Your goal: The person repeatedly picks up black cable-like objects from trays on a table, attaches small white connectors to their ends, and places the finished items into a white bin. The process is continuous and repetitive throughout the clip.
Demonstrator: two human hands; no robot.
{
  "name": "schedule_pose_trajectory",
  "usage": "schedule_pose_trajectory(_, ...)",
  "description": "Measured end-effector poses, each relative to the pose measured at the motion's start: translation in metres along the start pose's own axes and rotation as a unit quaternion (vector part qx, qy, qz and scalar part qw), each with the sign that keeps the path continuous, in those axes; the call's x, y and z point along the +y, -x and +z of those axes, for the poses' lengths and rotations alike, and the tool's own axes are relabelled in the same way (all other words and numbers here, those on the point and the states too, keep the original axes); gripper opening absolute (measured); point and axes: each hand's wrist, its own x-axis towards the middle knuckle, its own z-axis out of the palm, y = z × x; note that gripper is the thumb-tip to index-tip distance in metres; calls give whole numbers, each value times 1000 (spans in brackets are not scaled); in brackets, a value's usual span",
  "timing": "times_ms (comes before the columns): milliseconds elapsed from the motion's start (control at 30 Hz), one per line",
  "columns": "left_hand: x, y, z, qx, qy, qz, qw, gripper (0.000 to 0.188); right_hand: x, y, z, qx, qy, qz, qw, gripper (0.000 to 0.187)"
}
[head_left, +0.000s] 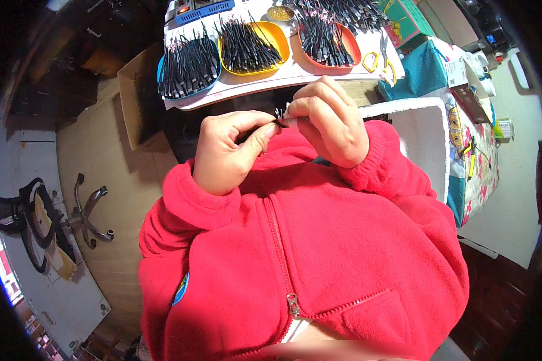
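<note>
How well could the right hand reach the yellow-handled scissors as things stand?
Probably yes: the scissors lie toward the right side of the table, seemingly uncovered. But the right hand looks busy with a small wire, so it may need freeing.

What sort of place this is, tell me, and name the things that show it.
Probably a small workshop for cable work: bunches of short black cables fill coloured trays, yellow-handled scissors lie beside them, and everything sits on a white work table.
</note>
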Motion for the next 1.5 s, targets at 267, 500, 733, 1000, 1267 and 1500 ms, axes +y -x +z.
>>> schedule_pose_trajectory(267, -21, -6, 3, 2, -379, 275, 884, 13, -1, 19, 25, -66, -249, 293, 921, 6)
schedule_pose_trajectory(500, -17, 2, -7, -10, -31, -6, 999, 9, 1, 8, 1, -12, -30, 54, 998, 25)
schedule_pose_trajectory(733, -8, 9, -1, -20, -72, 66, 995, 7, -3, 10, 2, -42, -13, 2, 999, 20)
schedule_pose_trajectory(1000, -15, 4, -6, -63, -165, 187, 966, 11, -2, 22, 2, -136, -559, 398, 715, 19)
schedule_pose_trajectory(1267, -11, 3, -19, -172, 159, -8, 972, 11, -8, 3, -10, -51, -161, 8, 986, 29)
schedule_pose_trajectory(1500, -11, 14, -11, -144, 274, -48, 950, 13, -14, 10, -7, -32, -217, 19, 975, 18)
